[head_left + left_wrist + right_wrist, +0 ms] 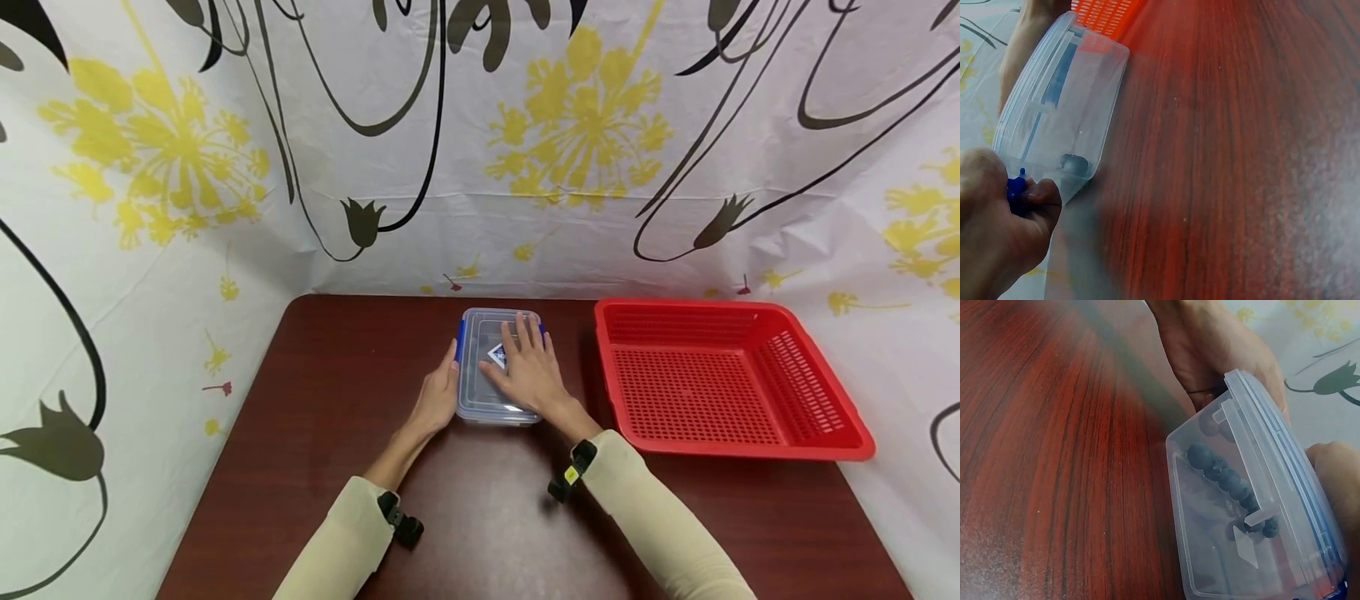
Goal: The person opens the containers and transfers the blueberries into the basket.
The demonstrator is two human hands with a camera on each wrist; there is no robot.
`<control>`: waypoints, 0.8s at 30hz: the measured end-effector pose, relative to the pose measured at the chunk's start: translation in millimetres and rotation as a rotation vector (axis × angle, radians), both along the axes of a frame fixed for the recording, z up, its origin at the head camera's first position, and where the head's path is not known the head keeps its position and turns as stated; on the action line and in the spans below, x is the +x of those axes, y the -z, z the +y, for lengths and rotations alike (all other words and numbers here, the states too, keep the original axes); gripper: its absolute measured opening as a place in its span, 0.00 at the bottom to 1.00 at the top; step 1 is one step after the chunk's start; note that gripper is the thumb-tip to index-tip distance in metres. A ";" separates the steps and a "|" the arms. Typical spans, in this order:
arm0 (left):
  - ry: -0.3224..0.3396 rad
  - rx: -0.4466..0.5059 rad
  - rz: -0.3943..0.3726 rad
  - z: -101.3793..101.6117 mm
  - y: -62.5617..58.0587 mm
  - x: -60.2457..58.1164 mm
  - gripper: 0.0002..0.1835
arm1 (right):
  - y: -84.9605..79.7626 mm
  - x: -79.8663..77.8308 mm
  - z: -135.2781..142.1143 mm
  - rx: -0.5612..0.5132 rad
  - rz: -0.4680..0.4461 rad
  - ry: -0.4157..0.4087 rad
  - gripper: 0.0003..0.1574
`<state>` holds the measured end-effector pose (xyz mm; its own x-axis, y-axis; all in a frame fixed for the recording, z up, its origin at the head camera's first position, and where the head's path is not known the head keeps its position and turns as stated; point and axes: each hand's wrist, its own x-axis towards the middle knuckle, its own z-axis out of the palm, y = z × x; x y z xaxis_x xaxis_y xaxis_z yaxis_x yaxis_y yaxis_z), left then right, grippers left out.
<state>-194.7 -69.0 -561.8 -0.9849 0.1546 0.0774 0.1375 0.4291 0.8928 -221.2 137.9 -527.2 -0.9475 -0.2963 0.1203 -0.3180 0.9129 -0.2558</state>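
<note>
A clear plastic food container (487,387) with a lid and blue side latches stands on the table. Spread flat, my right hand (531,371) rests on the lid's right half, partly covering a small white-and-blue label (497,356). Along the container's left side lies my left hand (437,396). The left wrist view has its thumb and a curled finger around the blue latch (1016,192). Through the clear wall in the right wrist view, several dark round bead-like things (1229,480) lie in a row inside.
To the right of the container, a red perforated plastic basket (697,392) sits on the dark reddish-brown wooden table (352,375). A white cloth (420,167) with yellow and dark floral prints hangs behind and at the sides.
</note>
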 end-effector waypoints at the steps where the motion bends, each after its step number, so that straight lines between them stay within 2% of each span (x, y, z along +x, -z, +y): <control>1: -0.010 -0.002 -0.001 -0.2 -0.1 0.3 0.29 | -0.3 0.1 -0.1 -0.002 -0.001 0.001 0.59; 6: -0.058 -0.023 -0.009 -1.7 -0.5 1.8 0.28 | -0.5 0.1 -1.3 -0.002 0.001 -0.004 0.59; 10: -0.062 -0.027 -0.032 -2.7 -3.3 -0.6 0.28 | -1.2 0.3 -1.6 0.005 0.002 -0.005 0.59; 20: -0.108 -0.029 -0.165 -10.0 -8.4 -4.0 0.26 | -1.5 0.4 -1.3 0.006 -0.006 0.000 0.58; 22: -0.117 -0.016 -0.179 -11.4 -9.4 -3.8 0.26 | -1.6 0.6 -1.1 0.001 -0.010 0.001 0.58; 24: -0.128 -0.042 -0.168 -12.6 -10.7 -3.2 0.27 | -1.8 1.1 -1.0 -0.008 -0.018 0.000 0.58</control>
